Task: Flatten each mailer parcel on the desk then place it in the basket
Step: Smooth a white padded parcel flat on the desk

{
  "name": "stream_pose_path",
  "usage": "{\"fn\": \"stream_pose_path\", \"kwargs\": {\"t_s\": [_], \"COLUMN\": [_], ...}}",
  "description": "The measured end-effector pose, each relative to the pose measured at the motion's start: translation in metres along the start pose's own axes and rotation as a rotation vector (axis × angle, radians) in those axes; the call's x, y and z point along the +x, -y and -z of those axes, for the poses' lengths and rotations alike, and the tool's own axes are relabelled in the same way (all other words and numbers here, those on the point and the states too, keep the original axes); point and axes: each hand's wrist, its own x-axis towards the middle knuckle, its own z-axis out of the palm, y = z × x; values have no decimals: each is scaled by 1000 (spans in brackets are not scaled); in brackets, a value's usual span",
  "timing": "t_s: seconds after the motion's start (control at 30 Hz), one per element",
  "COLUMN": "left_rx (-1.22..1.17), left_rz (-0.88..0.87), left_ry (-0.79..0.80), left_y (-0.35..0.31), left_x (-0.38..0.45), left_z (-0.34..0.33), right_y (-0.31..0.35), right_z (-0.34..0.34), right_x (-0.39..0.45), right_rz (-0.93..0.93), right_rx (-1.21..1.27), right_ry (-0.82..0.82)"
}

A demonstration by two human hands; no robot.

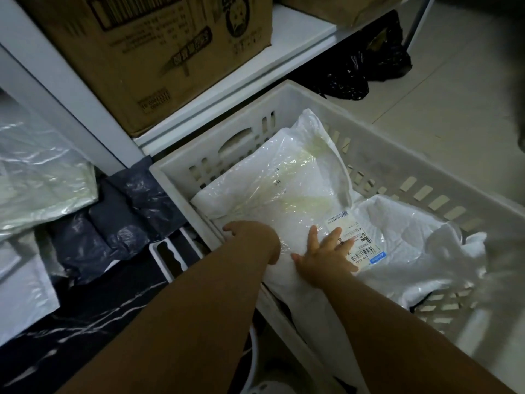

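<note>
- The white basket [284, 109] sits on the floor beside the shelf [298, 32], which carries a cardboard box [142, 52].
- The surface [85, 322] at the left is dark and marbled, and more parcels wait there: a dark grey mailer [119, 217] near its far edge and a clear plastic one [37, 177] at the left.
- The white mailer parcel [284, 180] lies in the basket's near left corner, on top of another white bag [412, 237], with its near end draped over the basket's near rim.
- The shipping label [352, 237] faces up on the parcel's near right part.
- The right hand [326, 254] lies flat, fingers straight and spread, pressing on the parcel and partly on the label.
- The left hand [252, 237] is at the parcel's left edge by the rim, fingers curled downward; whether they pinch the plastic I cannot tell.
- Risk: the overhanging end could likely pull the parcel back out over the rim once the hands lift.
- Risk: trapped air may puff the parcel up again, since the film looks loose and wrinkled.
</note>
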Motion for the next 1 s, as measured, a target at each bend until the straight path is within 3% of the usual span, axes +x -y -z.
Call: {"fn": "stream_pose_path", "kwargs": {"t_s": [0.2, 0.47, 0.73, 1.0], "left_rx": [-66, -187, -333, -534], "left_rz": [-68, -67, 105, 377], "left_ry": [-301, -605, -633, -560], "left_y": [15, 58, 143, 245], "left_x": [-46, -155, -257, -336], "left_z": [1, 0, -50, -160], "right_y": [23, 51, 115, 208], "right_z": [38, 119, 164, 141], "right_x": [-30, -105, -199, -298], "right_rz": [-41, 48, 336, 662], "right_rx": [5, 104, 53, -222], "right_ry": [60, -111, -179, -148]}}
